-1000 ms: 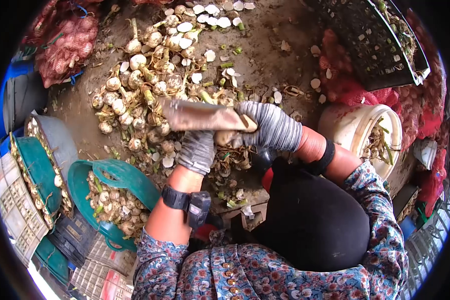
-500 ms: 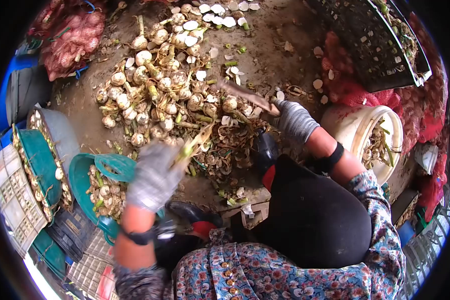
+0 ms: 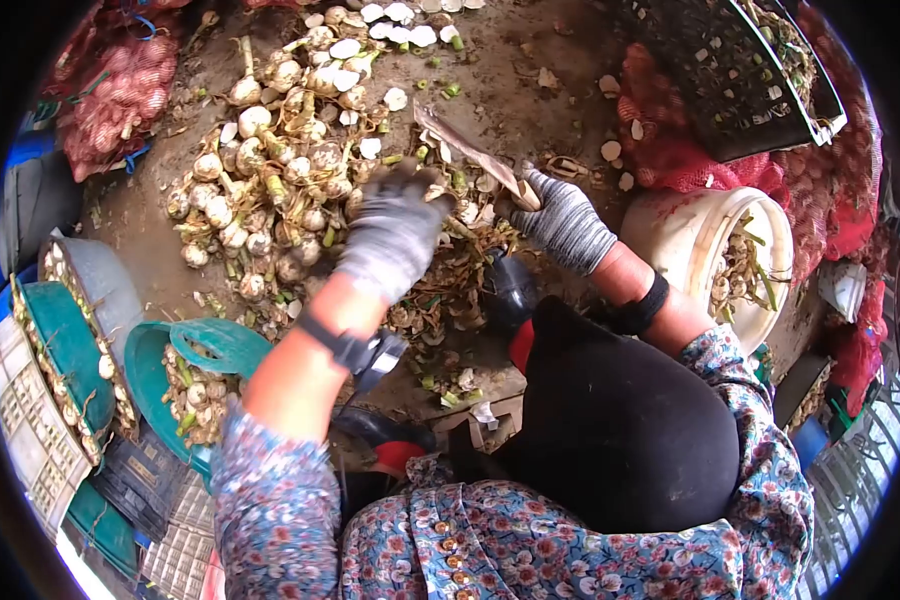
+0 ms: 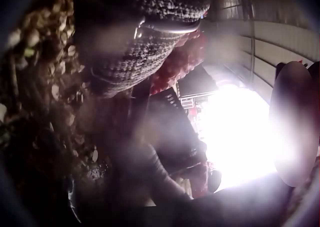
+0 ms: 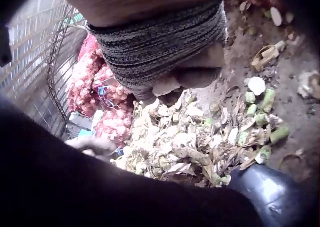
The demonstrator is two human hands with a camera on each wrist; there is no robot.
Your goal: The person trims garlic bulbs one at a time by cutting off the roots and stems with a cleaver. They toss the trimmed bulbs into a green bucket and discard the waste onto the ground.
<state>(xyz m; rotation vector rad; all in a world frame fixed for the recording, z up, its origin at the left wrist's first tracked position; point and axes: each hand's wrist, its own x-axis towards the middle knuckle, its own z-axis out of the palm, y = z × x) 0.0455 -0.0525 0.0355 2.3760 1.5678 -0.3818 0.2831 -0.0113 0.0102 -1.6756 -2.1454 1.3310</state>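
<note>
Head view: a person in a floral garment works over a dirt-covered floor [image 3: 515, 70], both hands in grey striped gloves. The right hand [image 3: 560, 220], right of centre, has its grip closed round the handle of a knife [image 3: 470, 152]; the broad blade points to the upper left of the frame, clear of the left hand. The left hand [image 3: 395, 230] is at frame centre, back of the glove uppermost, dark fingertips at the right edge of the garlic pile [image 3: 290, 180]. Whether its grip is closed on a bulb cannot be told — the fingers hide what lies beneath, and the left wrist view is dark and blurred.

The garlic pile occupies the upper left-centre of the frame, bulbs soiled and many with stems attached. Pale flat discs [image 3: 423, 36] lie along the top edge. The right wrist view shows dry trimmings [image 5: 170, 142] below the glove, with cut green stem pieces [image 5: 267, 101] to the right.

Surroundings, head view: a green tub [image 3: 143, 375] containing bulbs, lower left; a white bucket [image 3: 660, 230] tilted on its side at right, with stems and scraps inside; a black crate [image 3: 705, 100], upper right; red mesh sacks [image 3: 120, 100], upper left. A black boot [image 3: 510, 290] stands below the right hand — just beside the trimmings.
</note>
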